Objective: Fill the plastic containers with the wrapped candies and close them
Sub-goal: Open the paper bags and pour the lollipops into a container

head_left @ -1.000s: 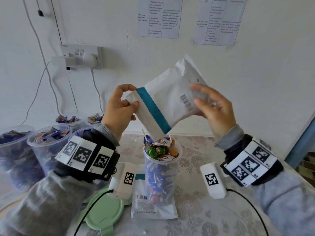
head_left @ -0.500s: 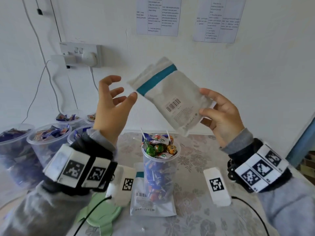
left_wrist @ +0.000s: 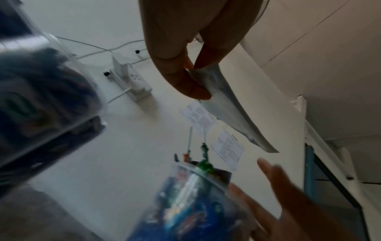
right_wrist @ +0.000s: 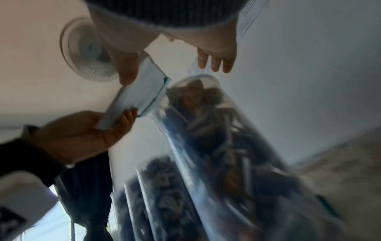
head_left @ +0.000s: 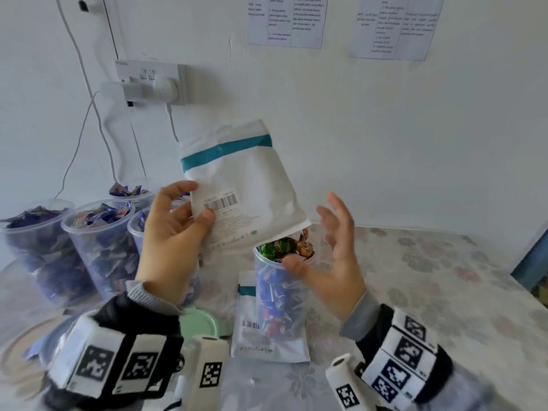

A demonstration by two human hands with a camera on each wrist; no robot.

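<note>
My left hand (head_left: pixel 195 203) pinches the lower left edge of a white candy bag (head_left: pixel 246 185) with a teal stripe, held upright above the table. The wrist view shows the thumb and fingers (left_wrist: pixel 191 84) clamped on the bag (left_wrist: pixel 228 110). A tall clear container (head_left: pixel 278 295) heaped with wrapped candies (head_left: pixel 284 247) stands just below the bag's bottom corner. Beside the container's rim my right hand (head_left: pixel 323 235) is open, fingers spread, thumb close to the rim, holding nothing. From the right wrist, the spread fingers (right_wrist: pixel 214 63) hover over the container (right_wrist: pixel 206 124).
A second flat bag (head_left: pixel 267 342) lies on the floral tablecloth (head_left: pixel 430 277) under the container. A pale green lid (head_left: pixel 198 321) lies to its left. Several filled open containers (head_left: pixel 98 250) stand at the left by the wall. A socket with cables (head_left: pixel 151 81) hangs above them.
The bag passed from my right hand to my left and now stands stripe-up. The right hand let go and dropped beside the container's rim.
</note>
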